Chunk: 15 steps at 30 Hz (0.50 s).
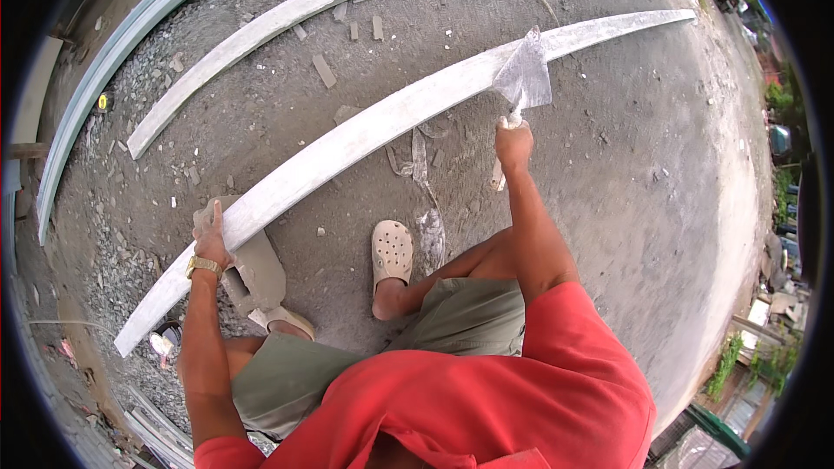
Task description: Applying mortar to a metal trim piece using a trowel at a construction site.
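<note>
A long white-coated plank [373,128] runs diagonally from the lower left to the upper right; the wide lens bends it. My left hand [211,239], with a gold watch at the wrist, grips the plank near its lower-left end, fingers over the far edge. A grey hollow concrete block [258,271] lies under the plank beside this hand. In my right hand [514,144] is the handle of a trowel, closed in my fingers. The trowel's pointed, whitish-smeared blade [526,76] lies across the plank's right part. Its contact with the surface is hard to make out.
Another white plank [287,17] lies farther off, with light blue-grey metal lengths [95,78] at far left. Small offcuts [324,70] and gravel litter the ground. A crumpled plastic strip [430,234] lies near my beige clog [393,252].
</note>
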Motion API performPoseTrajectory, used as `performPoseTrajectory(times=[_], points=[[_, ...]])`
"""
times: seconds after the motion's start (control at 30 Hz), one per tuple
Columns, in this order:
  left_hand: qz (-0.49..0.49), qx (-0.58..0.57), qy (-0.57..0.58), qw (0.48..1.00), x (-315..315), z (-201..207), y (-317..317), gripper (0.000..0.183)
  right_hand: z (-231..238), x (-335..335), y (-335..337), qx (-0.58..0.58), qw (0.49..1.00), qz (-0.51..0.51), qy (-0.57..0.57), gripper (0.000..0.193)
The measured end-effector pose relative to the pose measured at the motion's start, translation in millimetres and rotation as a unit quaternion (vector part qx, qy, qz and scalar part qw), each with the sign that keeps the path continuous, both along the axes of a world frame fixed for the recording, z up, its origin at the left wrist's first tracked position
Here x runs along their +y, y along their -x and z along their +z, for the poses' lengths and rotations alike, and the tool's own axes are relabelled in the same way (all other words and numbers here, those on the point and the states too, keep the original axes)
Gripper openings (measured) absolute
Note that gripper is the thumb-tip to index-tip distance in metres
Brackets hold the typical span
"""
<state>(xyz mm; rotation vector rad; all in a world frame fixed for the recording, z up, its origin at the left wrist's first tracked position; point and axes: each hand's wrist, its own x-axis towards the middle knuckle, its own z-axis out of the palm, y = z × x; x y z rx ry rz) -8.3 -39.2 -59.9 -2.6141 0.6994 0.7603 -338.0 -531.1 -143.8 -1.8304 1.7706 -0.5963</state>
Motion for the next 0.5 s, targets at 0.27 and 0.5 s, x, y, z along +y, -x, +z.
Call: performPoseTrajectory(times=[0.27,0.5], points=[[0.009,-0.011,0.001,1.000,-19.0,7.8,10.8,0.136,-8.2,-0.2,-8.4,-0.037,0.999,0.018,-0.005,0.037],[-0.022,-0.013,0.019,0.999,-3.7,-4.2,1.2,0.137,13.0,-12.0,-22.7,-0.036,0.999,-0.010,-0.021,0.034]])
